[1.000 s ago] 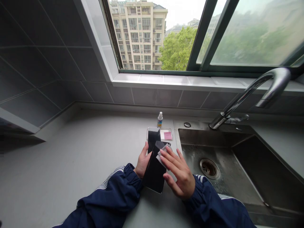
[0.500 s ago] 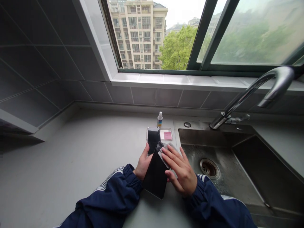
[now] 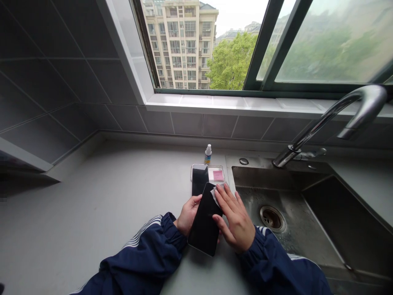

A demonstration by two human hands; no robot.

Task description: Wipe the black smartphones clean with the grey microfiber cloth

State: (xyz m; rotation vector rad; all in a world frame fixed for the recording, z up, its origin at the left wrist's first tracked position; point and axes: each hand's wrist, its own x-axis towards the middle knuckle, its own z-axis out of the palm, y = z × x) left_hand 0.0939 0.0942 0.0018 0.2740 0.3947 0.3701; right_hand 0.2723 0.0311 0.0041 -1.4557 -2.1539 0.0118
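My left hand [image 3: 188, 215] grips a black smartphone [image 3: 204, 229] from its left side and from beneath, holding it tilted above the counter. Under the fingers of my right hand [image 3: 235, 217], a small light-grey cleaning cloth [image 3: 215, 196] is pressed on the upper right part of the screen; most of the cloth is hidden by those fingers. Just beyond lies a second phone [image 3: 199, 180] with a dark screen, partly covered by the held one. It rests on or against a clear phone case [image 3: 221, 168] with a pink piece in it. A small white-capped spray bottle [image 3: 208, 155] stands behind them.
To the right is a steel sink [image 3: 294, 205] with a drain [image 3: 272, 218] and a tall chrome tap [image 3: 319, 119]. The pale countertop [image 3: 107, 196] spreads to the left. A window with a sill [image 3: 215, 104] runs along the back.
My right hand and the cloth have shifted slightly toward the phone's right edge, baring more of its upper screen. My left thumb has lowered to the phone's edge.
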